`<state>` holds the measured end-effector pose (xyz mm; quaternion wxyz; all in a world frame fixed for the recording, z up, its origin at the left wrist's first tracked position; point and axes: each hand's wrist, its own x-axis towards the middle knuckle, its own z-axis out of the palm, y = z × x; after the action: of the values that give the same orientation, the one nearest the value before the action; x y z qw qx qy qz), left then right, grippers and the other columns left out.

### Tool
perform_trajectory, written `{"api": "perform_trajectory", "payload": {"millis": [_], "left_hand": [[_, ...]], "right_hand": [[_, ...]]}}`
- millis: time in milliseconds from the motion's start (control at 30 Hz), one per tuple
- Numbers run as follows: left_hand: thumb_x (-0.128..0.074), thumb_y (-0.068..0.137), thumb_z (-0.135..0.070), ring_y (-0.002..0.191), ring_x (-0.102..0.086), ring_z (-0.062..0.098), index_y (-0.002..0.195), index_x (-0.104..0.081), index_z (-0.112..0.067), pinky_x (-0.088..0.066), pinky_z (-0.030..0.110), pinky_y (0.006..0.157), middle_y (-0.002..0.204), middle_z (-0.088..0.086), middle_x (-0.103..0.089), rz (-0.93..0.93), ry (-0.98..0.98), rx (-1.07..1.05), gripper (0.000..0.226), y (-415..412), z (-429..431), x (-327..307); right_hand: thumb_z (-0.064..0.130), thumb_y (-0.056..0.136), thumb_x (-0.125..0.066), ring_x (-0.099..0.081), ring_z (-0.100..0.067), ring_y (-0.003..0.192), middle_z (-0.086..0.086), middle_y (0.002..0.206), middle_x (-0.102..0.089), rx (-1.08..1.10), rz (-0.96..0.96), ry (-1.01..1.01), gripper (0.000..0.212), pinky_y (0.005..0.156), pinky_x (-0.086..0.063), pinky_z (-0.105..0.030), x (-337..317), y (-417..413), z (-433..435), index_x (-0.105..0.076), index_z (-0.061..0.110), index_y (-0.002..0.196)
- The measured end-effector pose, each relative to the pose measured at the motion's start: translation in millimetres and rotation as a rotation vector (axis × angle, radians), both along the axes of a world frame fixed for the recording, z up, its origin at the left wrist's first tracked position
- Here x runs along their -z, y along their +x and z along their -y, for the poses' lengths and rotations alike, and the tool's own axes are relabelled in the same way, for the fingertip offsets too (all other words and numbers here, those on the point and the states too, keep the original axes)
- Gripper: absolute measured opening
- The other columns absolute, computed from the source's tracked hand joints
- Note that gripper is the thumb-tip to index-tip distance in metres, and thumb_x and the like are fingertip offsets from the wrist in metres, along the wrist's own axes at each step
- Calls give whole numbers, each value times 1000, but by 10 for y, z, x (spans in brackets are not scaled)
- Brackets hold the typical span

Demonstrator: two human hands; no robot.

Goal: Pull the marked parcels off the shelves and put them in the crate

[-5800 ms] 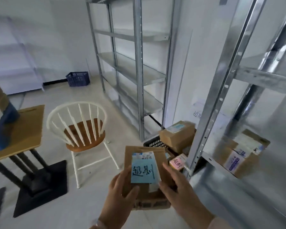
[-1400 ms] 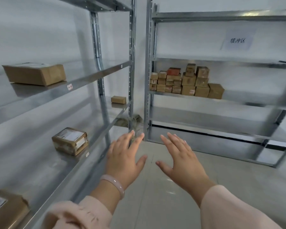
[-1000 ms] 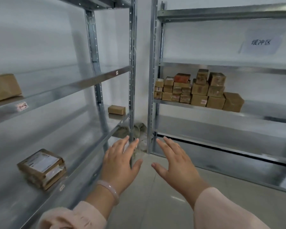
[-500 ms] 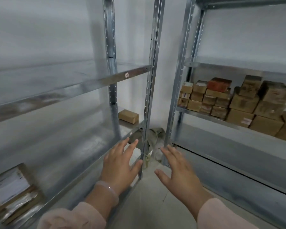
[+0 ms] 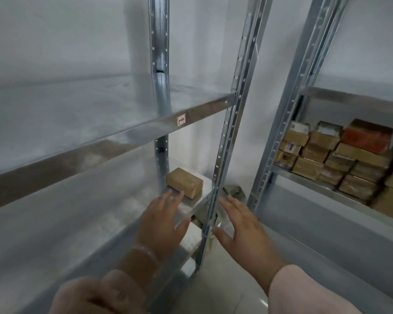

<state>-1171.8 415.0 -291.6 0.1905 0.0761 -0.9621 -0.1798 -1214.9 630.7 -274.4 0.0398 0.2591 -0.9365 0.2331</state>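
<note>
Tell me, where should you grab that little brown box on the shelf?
Probably across its narrow width, pinching the two long sides, coming from the open front with the left hand. The box lies flat and low, and the post blocks the right side.

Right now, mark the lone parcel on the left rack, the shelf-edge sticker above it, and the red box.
lone parcel (image 5: pixel 184 179): head view, its top face.
shelf-edge sticker (image 5: pixel 181 120): head view, its centre.
red box (image 5: pixel 365 140): head view, its front face.
</note>
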Motion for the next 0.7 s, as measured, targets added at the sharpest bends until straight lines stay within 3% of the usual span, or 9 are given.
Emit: {"api": "perform_trajectory", "payload": {"millis": [167,333,433,533,600,633,700], "left_hand": [[-49,83,-55,110,-63,31,128,-58,-14,-48,39,89,124,12,-64,0,-15,-35,61,-568,78,29],[-62,81,-44,118,-57,35,129,-58,-11,-44,43,98,130,15,-60,58,76,-153,59,-994,218,143],[-53,81,-45,104,-66,33,117,-64,-11,-43,34,91,117,13,-67,3,94,-185,51,-1262,174,197],[-59,87,-40,122,-55,29,132,-54,-19,-40,32,103,134,10,-58,15,179,-312,50,-1523,65,174],[-53,84,-44,107,-65,25,125,-52,-21,-52,29,89,119,8,-67,-17,162,-371,47,-1700,0,223],[-52,85,-45,106,-65,24,127,-51,-21,-52,30,89,120,8,-66,-6,150,-396,48,-1782,-12,274],[-57,90,-41,130,-45,24,143,-39,-26,-34,33,110,145,6,-46,134,289,-457,58,-1934,-26,408]], "right_hand": [[53,92,-50,-13,-11,146,12,160,-15,-53,63,62,69,111,-6,-24,156,-646,117,-15,39,151],[49,93,-51,-22,-15,144,9,158,-21,-130,125,45,65,119,-22,-39,321,-1438,401,-23,36,150],[47,97,-43,-12,-12,147,12,160,-13,-246,181,94,62,120,-14,-33,444,-1961,608,-17,35,152],[41,99,-40,-12,-11,146,8,160,-16,-357,207,125,58,119,-13,-30,569,-2414,740,-19,30,152],[36,98,-44,-15,-13,146,6,159,-17,-413,285,85,58,119,-17,-33,605,-2663,839,-22,28,152],[33,98,-46,-17,-15,145,5,159,-19,-434,329,55,58,118,-18,-33,617,-2763,897,-24,27,151],[30,98,-48,-22,-15,144,2,157,-25,-478,363,23,58,116,-18,-29,662,-2898,1012,-26,24,150]]}}
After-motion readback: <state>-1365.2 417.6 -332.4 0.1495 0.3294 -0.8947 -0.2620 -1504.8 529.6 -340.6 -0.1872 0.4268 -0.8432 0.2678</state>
